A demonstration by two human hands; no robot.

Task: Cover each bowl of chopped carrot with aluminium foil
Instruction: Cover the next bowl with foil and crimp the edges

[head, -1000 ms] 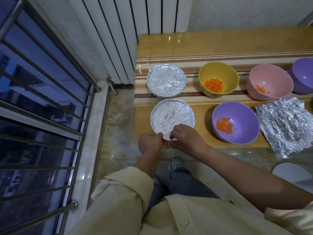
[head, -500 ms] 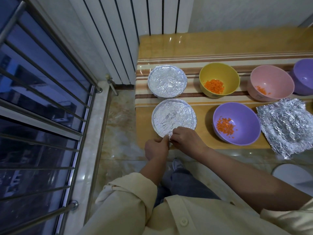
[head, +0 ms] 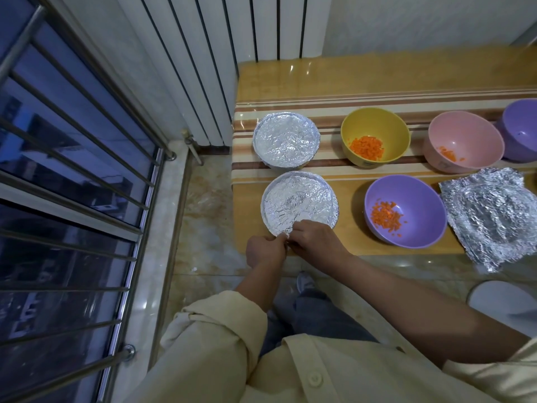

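No readable text, label, brand, number or sign appears anywhere.

A single wide-angle camera rides on the person's head, looking forward and steeply down over the cream sleeve at the table close below. The left hand and right hand meet near frame centre at the foil-covered bowl. The barred window fills the left side.

Home room, radiator, barred window, striped tablecloth
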